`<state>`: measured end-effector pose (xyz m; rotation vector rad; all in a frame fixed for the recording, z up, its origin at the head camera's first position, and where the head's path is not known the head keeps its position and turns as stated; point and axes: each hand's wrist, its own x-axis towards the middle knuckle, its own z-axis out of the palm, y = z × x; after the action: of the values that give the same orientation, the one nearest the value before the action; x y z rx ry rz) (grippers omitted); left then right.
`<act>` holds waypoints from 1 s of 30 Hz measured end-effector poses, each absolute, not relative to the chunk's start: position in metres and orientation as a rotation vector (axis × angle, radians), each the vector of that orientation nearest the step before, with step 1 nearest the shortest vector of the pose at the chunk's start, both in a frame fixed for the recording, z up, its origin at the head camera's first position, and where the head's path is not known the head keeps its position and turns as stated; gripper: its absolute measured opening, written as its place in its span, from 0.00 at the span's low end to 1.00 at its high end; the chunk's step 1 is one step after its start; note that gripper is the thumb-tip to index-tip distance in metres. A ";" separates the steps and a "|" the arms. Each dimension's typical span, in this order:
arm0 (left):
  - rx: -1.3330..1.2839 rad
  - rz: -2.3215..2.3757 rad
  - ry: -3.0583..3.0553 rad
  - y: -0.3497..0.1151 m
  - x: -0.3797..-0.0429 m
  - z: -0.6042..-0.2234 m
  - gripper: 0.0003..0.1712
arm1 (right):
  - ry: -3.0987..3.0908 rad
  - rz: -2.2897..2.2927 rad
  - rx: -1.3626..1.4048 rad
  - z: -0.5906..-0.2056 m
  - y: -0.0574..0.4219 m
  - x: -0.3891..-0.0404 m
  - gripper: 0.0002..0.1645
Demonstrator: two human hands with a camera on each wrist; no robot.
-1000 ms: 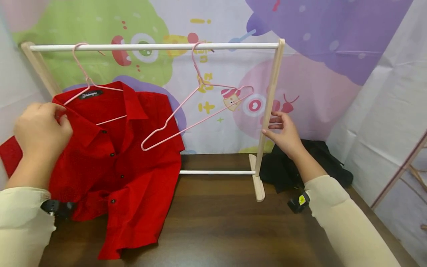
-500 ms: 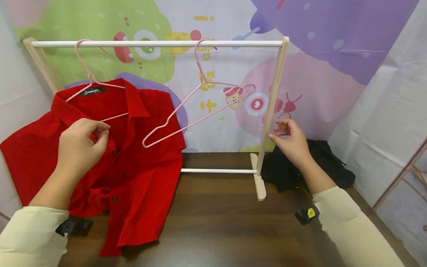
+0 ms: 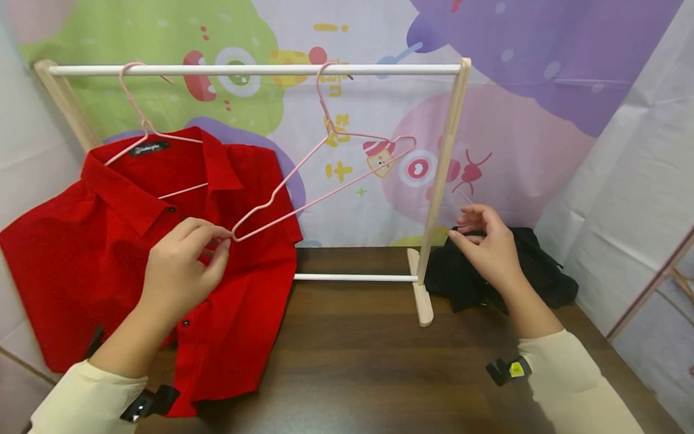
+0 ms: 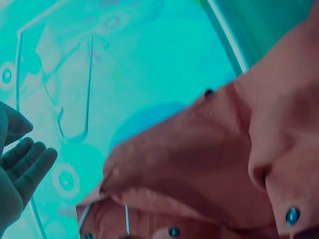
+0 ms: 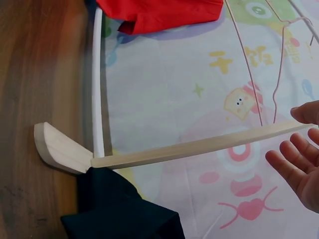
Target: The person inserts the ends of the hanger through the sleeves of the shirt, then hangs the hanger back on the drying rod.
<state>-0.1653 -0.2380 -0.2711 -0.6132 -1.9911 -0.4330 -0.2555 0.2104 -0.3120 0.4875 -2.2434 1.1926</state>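
Note:
My left hand (image 3: 184,259) is in front of the red shirt (image 3: 119,259), its thumb and forefinger close together at the lower left corner of a bare pink wire hanger (image 3: 325,195). The head view suggests contact, but the left wrist view shows the fingers (image 4: 35,169) apart from the wire. That hanger hooks over the white rail (image 3: 260,70) and tilts, left end down. The shirt hangs on a second pink hanger (image 3: 132,102) at the left. Just right of the wooden post (image 3: 447,150) hovers my right hand (image 3: 490,247), fingers loosely bent, holding nothing.
A black garment (image 3: 537,271) lies crumpled on the brown table (image 3: 347,361), behind my right hand. The rack's wooden foot (image 3: 420,304) and white lower bar (image 3: 352,278) stand on the table. A patterned cloth (image 3: 520,150) hangs behind.
My left hand has moved right, from the shirt's shoulder across its front to the bare hanger's corner. My right hand has let go of the post and drawn back slightly right and down.

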 end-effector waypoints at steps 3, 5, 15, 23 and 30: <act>-0.683 -0.421 -1.987 -0.224 -0.163 -0.275 0.08 | -2.231 1.129 0.506 -0.316 0.214 -0.251 0.26; -0.727 -0.411 -1.991 -0.215 -0.162 -0.278 0.10 | -2.233 1.080 0.523 -0.318 0.216 -0.248 0.25; -0.929 -0.422 -2.047 -0.172 -0.160 -0.305 0.13 | -2.251 0.901 0.613 -0.329 0.227 -0.238 0.24; -1.009 -0.513 -2.150 -0.137 -0.168 -0.329 0.16 | -2.311 0.791 0.633 -0.335 0.241 -0.229 0.24; -1.084 -0.524 -2.202 -0.108 -0.181 -0.345 0.18 | -2.373 0.711 0.642 -0.339 0.259 -0.226 0.27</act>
<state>-0.1806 -0.1080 -0.3455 -1.0845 -2.2022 -0.5244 -0.2256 0.2589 -0.3391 0.6422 -2.3729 0.7113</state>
